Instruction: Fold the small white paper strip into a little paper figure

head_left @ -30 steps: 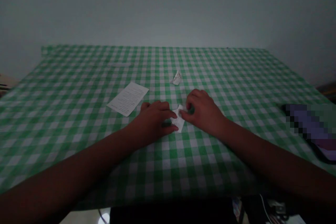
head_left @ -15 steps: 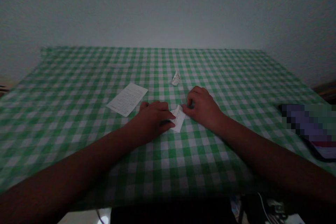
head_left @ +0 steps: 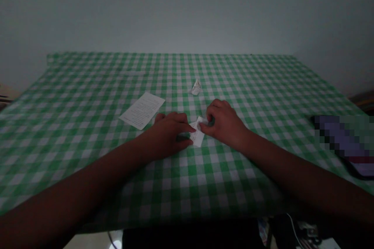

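A small folded piece of printed paper [head_left: 199, 139] lies on the checked cloth between my hands. My left hand [head_left: 169, 134] holds its left side, with the index fingertip and thumb tip on the paper and a gap between them. At the upper right edge, my right hand [head_left: 224, 122] has its fingers curled and its thumb pressed on the paper. Part of the paper is hidden under the fingertips. Beyond it stands a small folded white paper piece [head_left: 196, 87] with print on it. Left of my left hand lies a flat printed sheet [head_left: 142, 110].
A green and white checked tablecloth [head_left: 187, 186] covers the table, which reaches back to a pale wall [head_left: 187, 11]. A dark phone-like device [head_left: 330, 128], partly pixelated, rests at the right edge. Below the near edge, cables and other items show dimly.
My right thumb has moved slightly left, farther onto the folded paper, and the right fingers have drawn closer to it. My left hand stays nearly in place.
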A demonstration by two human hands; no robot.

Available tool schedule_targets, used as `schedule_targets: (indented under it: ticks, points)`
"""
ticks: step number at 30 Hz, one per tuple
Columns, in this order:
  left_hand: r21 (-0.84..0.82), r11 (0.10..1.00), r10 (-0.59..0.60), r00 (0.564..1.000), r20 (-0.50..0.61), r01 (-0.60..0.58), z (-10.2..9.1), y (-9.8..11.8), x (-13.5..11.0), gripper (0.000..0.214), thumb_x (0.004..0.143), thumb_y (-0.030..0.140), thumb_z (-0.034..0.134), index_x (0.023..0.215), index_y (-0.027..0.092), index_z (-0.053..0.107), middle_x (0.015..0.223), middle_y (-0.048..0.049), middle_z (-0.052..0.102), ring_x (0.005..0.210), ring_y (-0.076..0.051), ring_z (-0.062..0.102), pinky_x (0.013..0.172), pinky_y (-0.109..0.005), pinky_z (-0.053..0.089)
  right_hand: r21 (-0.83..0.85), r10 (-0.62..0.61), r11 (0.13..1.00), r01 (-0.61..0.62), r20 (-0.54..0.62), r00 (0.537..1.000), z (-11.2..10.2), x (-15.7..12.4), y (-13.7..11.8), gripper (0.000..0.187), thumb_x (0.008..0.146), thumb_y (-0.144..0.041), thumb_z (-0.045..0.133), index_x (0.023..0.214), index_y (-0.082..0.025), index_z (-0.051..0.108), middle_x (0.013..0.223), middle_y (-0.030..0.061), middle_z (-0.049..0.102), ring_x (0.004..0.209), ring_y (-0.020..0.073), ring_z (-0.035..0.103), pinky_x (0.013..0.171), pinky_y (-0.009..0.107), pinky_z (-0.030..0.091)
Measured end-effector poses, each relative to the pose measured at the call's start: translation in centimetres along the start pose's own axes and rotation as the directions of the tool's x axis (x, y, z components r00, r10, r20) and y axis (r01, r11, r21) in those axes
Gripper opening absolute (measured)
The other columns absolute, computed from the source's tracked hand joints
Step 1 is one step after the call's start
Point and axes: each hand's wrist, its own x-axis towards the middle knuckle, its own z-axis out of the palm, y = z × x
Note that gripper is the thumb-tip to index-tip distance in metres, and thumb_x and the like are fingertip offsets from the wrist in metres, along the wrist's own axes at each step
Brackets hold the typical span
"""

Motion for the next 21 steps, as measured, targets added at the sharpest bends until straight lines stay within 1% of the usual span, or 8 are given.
schedule_targets:
  ticks: [2, 5, 6, 7, 10, 12, 17, 21]
  points:
    - [-0.001, 1.0, 0.012, 1.0, 0.012, -0.012, 0.0, 0.0, 0.0, 0.029, 0.088, 0.031, 0.064, 0.116, 0.033, 0.067, 0.108, 0.0001, 0.063, 0.109, -0.023, 0.055, 0.085, -0.037, 0.028, 0.006, -0.021, 1.0, 0.021, 0.015, 1.0, 0.0, -0.3, -0.4, 0.025, 0.077, -0.031, 0.071, 0.068, -0.02, 0.05, 0.087, 0.0045, 0.055, 0.089, 0.0225, 0.051, 0.076, 0.036, 0.041]
    - [0.005, 1.0, 0.017, 1.0, 0.001, -0.017, -0.1, 0.2, 0.0, 0.026, 0.09, 0.029, 0.061, 0.114, 0.035, 0.068, 0.104, 0.001, 0.063, 0.108, -0.022, 0.055, 0.083, -0.036, 0.028, 0.042, -0.103, 0.994, 0.1, 0.07, 0.992, 0.1, -1.3, -1.3, 0.022, 0.076, -0.031, 0.071, 0.071, -0.021, 0.053, 0.089, 0.0041, 0.056, 0.09, 0.0223, 0.051, 0.077, 0.036, 0.04]
    - [0.008, 1.0, 0.013, 1.0, -0.001, -0.013, -0.1, 0.3, 0.0, 0.025, 0.091, 0.029, 0.061, 0.113, 0.035, 0.068, 0.103, 0.0012, 0.063, 0.108, -0.022, 0.054, 0.083, -0.036, 0.027, 0.044, -0.121, 0.992, 0.118, 0.065, 0.991, 0.1, -1.5, -1.5, 0.022, 0.076, -0.031, 0.072, 0.071, -0.021, 0.053, 0.088, 0.0038, 0.056, 0.088, 0.0219, 0.051, 0.077, 0.036, 0.04]
    - [0.012, 1.0, 0.01, 1.0, -0.001, -0.01, -0.2, 0.3, 0.0, 0.024, 0.09, 0.029, 0.061, 0.112, 0.035, 0.069, 0.102, 0.0012, 0.063, 0.108, -0.022, 0.054, 0.082, -0.036, 0.027, 0.043, -0.124, 0.992, 0.121, 0.062, 0.99, 0.1, -1.5, -1.5, 0.024, 0.076, -0.033, 0.072, 0.071, -0.021, 0.052, 0.089, 0.0039, 0.056, 0.087, 0.0216, 0.051, 0.076, 0.036, 0.04]
    - [0.022, 1.0, 0.008, 1.0, 0.013, -0.008, -0.1, 0.3, 0.1, 0.026, 0.09, 0.027, 0.062, 0.113, 0.035, 0.069, 0.101, 0.0008, 0.062, 0.108, -0.022, 0.054, 0.081, -0.035, 0.027, 0.018, -0.075, 0.997, 0.074, 0.026, 0.997, 0.1, -1.3, -1.2, 0.029, 0.076, -0.036, 0.073, 0.069, -0.021, 0.05, 0.087, 0.0039, 0.054, 0.086, 0.0214, 0.05, 0.074, 0.035, 0.04]
    - [0.017, 1.0, 0.01, 1.0, 0.013, -0.01, 0.0, 0.2, 0.1, 0.026, 0.09, 0.027, 0.061, 0.114, 0.035, 0.068, 0.102, 0.0008, 0.062, 0.107, -0.022, 0.054, 0.08, -0.035, 0.026, 0.013, -0.055, 0.998, 0.055, 0.033, 0.998, 0.1, -1.2, -1.2, 0.028, 0.076, -0.035, 0.073, 0.068, -0.02, 0.05, 0.087, 0.004, 0.054, 0.086, 0.0215, 0.05, 0.073, 0.035, 0.04]
    - [0.024, 0.999, 0.025, 1.0, -0.014, -0.024, 0.2, -0.2, 0.1, 0.024, 0.089, 0.029, 0.064, 0.112, 0.037, 0.069, 0.1, 0.0014, 0.063, 0.105, -0.021, 0.056, 0.08, -0.036, 0.026, 0.047, -0.114, 0.993, 0.11, 0.088, 0.99, 0.2, -1.6, -1.9, 0.027, 0.075, -0.036, 0.074, 0.071, -0.02, 0.053, 0.09, 0.0042, 0.056, 0.09, 0.0226, 0.052, 0.078, 0.037, 0.041]
    - [0.022, 0.999, 0.031, 1.0, -0.002, -0.031, 0.2, -0.2, 0.2, 0.024, 0.09, 0.029, 0.063, 0.112, 0.036, 0.069, 0.099, 0.001, 0.063, 0.104, -0.021, 0.056, 0.079, -0.035, 0.026, 0.04, -0.081, 0.996, 0.078, 0.081, 0.993, 0.0, -1.6, -1.7, 0.029, 0.075, -0.037, 0.073, 0.07, -0.021, 0.05, 0.088, 0.0045, 0.055, 0.089, 0.0223, 0.052, 0.076, 0.035, 0.042]
